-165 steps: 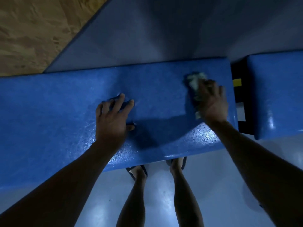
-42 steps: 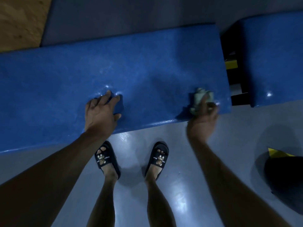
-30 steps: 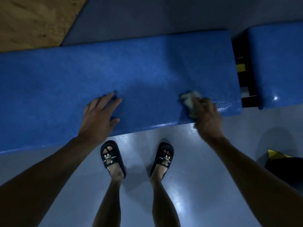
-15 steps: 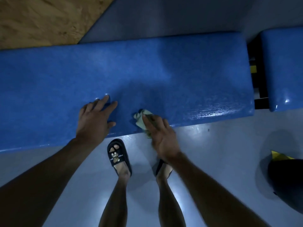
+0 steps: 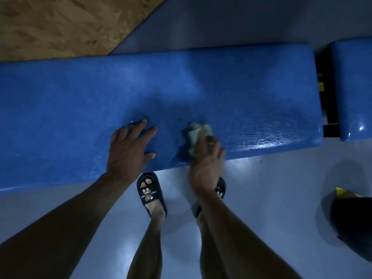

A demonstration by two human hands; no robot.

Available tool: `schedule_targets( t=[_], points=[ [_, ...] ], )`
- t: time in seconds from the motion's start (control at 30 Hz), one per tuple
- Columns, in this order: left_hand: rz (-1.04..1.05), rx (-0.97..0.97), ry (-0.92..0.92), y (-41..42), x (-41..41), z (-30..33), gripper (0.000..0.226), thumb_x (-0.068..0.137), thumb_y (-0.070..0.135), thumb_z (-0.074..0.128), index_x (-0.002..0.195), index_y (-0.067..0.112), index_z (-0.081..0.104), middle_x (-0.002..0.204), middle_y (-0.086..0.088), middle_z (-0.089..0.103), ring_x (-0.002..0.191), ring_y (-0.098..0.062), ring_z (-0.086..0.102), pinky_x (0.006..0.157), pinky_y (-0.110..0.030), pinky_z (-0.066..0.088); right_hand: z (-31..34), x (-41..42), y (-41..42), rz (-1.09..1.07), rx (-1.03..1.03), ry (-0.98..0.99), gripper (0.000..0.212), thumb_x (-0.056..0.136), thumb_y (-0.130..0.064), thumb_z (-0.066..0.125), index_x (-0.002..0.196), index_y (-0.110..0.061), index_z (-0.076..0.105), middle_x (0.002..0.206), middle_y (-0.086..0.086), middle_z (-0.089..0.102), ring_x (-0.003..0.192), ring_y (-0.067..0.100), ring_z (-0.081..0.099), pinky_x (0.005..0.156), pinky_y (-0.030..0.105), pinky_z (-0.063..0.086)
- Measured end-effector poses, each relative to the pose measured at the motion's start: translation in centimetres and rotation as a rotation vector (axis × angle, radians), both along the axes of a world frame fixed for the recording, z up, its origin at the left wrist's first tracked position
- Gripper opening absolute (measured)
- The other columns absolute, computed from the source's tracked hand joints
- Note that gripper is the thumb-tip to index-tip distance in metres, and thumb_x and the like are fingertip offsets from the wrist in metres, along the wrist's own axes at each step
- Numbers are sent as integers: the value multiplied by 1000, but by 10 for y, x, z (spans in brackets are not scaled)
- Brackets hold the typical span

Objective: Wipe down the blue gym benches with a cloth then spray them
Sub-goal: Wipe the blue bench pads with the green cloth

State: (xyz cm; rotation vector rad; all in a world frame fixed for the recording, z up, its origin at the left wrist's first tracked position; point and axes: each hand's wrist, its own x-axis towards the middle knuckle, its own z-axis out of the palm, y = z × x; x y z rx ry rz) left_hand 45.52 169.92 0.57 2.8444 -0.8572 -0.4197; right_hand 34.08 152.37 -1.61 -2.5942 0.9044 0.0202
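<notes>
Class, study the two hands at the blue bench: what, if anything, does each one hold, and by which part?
The right hand presses a crumpled cloth onto the blue bench, fingers over its near part. The left hand lies flat on the bench, holding nothing.

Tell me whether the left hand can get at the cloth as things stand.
Probably yes: the left hand lies flat on the blue bench beside the cloth, bare pad between them, though the right hand grips it.

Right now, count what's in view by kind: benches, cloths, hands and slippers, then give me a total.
Blue benches: 2, long one, second
Cloths: 1
Hands: 2, left hand, right hand
Black slippers: 2
Total: 7
</notes>
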Motion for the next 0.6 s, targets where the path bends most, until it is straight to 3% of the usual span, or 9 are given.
schedule_targets(
  t=[0.1,0.2,0.23,0.3,0.37,0.47,0.53,0.6],
  points=[
    [-6,8,7,2,1,0,77,69,40,83,138,27,52,150,-4,44,120,-35,48,101,-50,37,11,-7,15,464,53,21,67,83,-9,45,148,-23,42,139,7,46,100,26,46,79,39,50],
    [-5,7,2,2,3,2,77,69,41,83,138,28,52,150,-3,44,117,-34,49,99,-48,38,7,-3,-51,881,-62,18,62,85,-16,49,146,-27,45,139,5,51,101,29,50,79,39,49],
    [-3,8,1,2,4,3,77,68,41,84,137,28,53,149,-3,45,116,-33,49,99,-47,38,6,-2,-78,909,-103,27,66,83,-14,54,146,-28,44,140,6,51,101,31,51,80,40,49],
    [2,7,18,2,4,3,77,68,41,84,137,29,52,150,-2,44,118,-33,49,99,-48,37,9,-1,-125,680,-123,44,70,79,-14,59,145,-27,42,138,8,49,101,35,48,80,45,51],
    [7,1,38,1,4,3,77,68,40,84,137,28,52,150,-3,43,120,-34,48,101,-50,37,11,-2,-146,207,-92,66,78,73,-5,54,147,-30,42,134,9,44,105,36,43,80,48,51],
    [7,-13,39,2,5,2,77,66,39,85,136,27,53,149,-4,45,116,-33,49,99,-50,39,5,13,-108,-303,-104,73,83,69,-4,46,147,-33,42,137,9,43,107,37,41,83,47,48],
    [1,-23,45,3,7,2,77,66,39,85,135,27,53,148,-4,45,114,-33,49,98,-48,39,2,28,-55,-302,-89,50,82,67,-11,45,148,-28,43,138,13,44,103,38,43,84,44,43],
    [-9,-24,57,5,8,2,77,67,40,85,135,27,53,149,-4,44,113,-32,49,98,-47,39,5,34,3,-54,-64,46,79,69,-14,44,147,-25,44,137,12,45,100,35,43,81,40,41]
  ],
)
